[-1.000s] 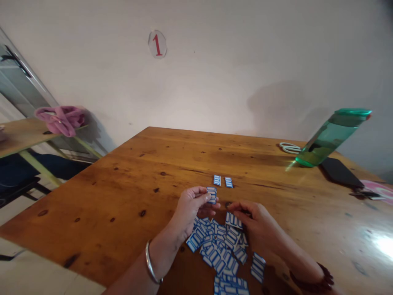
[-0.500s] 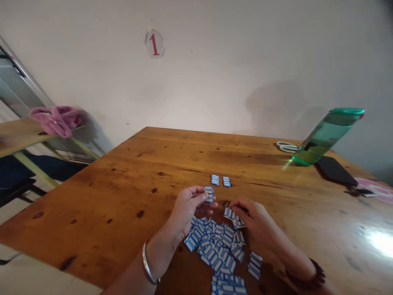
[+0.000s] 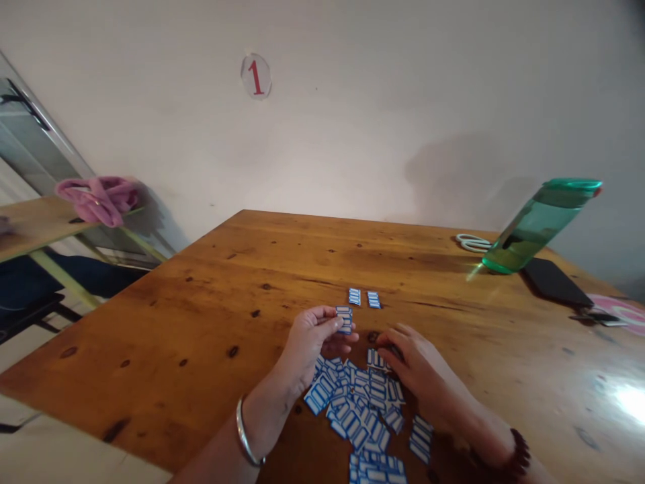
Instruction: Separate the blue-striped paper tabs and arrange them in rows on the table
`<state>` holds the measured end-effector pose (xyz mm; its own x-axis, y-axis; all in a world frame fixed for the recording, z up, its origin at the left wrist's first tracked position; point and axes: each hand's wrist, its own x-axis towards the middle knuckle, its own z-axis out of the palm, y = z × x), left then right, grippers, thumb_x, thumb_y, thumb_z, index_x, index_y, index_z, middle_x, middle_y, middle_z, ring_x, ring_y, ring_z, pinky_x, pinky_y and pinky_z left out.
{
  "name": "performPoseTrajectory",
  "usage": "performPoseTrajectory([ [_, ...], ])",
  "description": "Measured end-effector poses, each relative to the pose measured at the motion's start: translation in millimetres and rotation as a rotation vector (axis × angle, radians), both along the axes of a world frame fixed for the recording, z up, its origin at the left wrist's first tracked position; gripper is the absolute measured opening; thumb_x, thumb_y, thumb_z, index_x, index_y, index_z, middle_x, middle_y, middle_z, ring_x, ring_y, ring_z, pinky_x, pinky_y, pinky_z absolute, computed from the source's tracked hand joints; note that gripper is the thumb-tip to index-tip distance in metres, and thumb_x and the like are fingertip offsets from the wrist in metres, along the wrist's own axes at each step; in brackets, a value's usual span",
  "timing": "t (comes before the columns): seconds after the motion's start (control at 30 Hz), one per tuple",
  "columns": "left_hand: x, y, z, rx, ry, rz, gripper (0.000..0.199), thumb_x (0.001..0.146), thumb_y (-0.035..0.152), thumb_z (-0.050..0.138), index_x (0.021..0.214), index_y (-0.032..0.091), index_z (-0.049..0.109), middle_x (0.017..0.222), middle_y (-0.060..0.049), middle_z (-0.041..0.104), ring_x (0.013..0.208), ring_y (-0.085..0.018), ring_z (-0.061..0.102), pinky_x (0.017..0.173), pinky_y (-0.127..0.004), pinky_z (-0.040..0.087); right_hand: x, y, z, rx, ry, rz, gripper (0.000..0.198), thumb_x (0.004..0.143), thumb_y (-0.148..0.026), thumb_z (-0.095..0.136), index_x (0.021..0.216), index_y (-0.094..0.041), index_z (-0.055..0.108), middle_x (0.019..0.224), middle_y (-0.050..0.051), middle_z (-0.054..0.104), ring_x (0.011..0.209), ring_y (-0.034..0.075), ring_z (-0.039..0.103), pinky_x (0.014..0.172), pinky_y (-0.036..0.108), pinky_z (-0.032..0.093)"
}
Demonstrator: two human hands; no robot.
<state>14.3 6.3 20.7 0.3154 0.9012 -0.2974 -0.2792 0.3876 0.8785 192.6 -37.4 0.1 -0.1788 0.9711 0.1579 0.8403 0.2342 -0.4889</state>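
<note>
My left hand [image 3: 315,333] pinches a small white card with blue-bordered boxes [image 3: 345,320] between thumb and fingers, above the table. Lower down, my right hand [image 3: 416,359] has its thumb and fingers curled together at another blue-and-white card [image 3: 377,359]; its fingertips cover part of that card. Below both hands spreads a loose pile of the same cards [image 3: 357,403], overlapping at many angles. Two small groups of cards, one on the left [image 3: 355,296] and one on the right [image 3: 373,300], lie side by side beyond my left hand.
The wooden table [image 3: 282,249] meets a pale wall. At the right, a green bottle [image 3: 544,225] leans beside a white cable [image 3: 472,243], a black phone-like slab [image 3: 554,282] and a pink disc [image 3: 622,310]. A pink cloth [image 3: 101,200] rests on another table at left.
My right hand has shifted slightly, and the cards at its fingertips now sit lower and more hidden by the fingers. My left hand keeps its card. The view has tilted a little.
</note>
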Motion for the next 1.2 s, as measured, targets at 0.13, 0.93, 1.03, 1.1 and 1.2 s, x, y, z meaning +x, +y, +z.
performPoseTrajectory([
  [0.13,0.0,-0.3,0.3,0.021,-0.014,0.007,0.01,0.068,0.017,0.062,0.072,0.013,0.054,0.069,-0.007,0.068,0.058,-0.017,0.065,0.049,-0.023,0.05,-9.1,-6.9,8.5,-0.009,-0.042,0.226,0.016,0.08,-0.018,0.051,0.088,-0.025,0.063,0.095,0.004,0.058,0.091,0.02,0.051,0.075,0.031,0.04],
  [0.93,-1.6,0.1,-0.3,0.035,-0.008,0.004,0.012,0.066,0.02,0.064,0.072,0.012,0.056,0.069,-0.007,0.068,0.058,-0.016,0.065,0.048,-0.022,0.049,-2.6,-6.6,8.9,-0.026,-0.01,0.165,0.018,0.083,-0.017,0.044,0.08,-0.021,0.061,0.081,0.004,0.061,0.078,0.018,0.057,0.067,0.028,0.043],
  [1.03,-1.8,-0.3,1.4,0.027,-0.02,0.014,0.014,0.065,0.021,0.065,0.072,0.013,0.056,0.069,-0.007,0.068,0.058,-0.017,0.065,0.048,-0.022,0.048,-3.1,-6.7,10.5,-0.001,0.004,0.165,0.021,0.085,-0.019,0.043,0.088,-0.022,0.064,0.083,0.005,0.062,0.078,0.018,0.058,0.069,0.03,0.045],
  [1.1,-1.9,-0.3,2.3,0.018,-0.027,0.021,0.016,0.064,0.021,0.066,0.073,0.013,0.056,0.068,-0.007,0.068,0.057,-0.017,0.065,0.048,-0.022,0.048,-8.5,-8.4,12.5,0.009,-0.012,0.222,0.025,0.086,-0.019,0.042,0.097,-0.025,0.063,0.093,0.007,0.063,0.088,0.02,0.057,0.074,0.033,0.046],
  [1.2,-1.8,0.1,3.3,0.011,-0.039,0.027,0.018,0.063,0.021,0.067,0.074,0.013,0.055,0.068,-0.007,0.068,0.057,-0.017,0.065,0.048,-0.022,0.048,-21.5,-12.2,13.0,-0.015,-0.105,0.362,0.037,0.083,-0.014,0.043,0.112,-0.032,0.056,0.122,0.006,0.054,0.116,0.024,0.042,0.085,0.04,0.042],
])
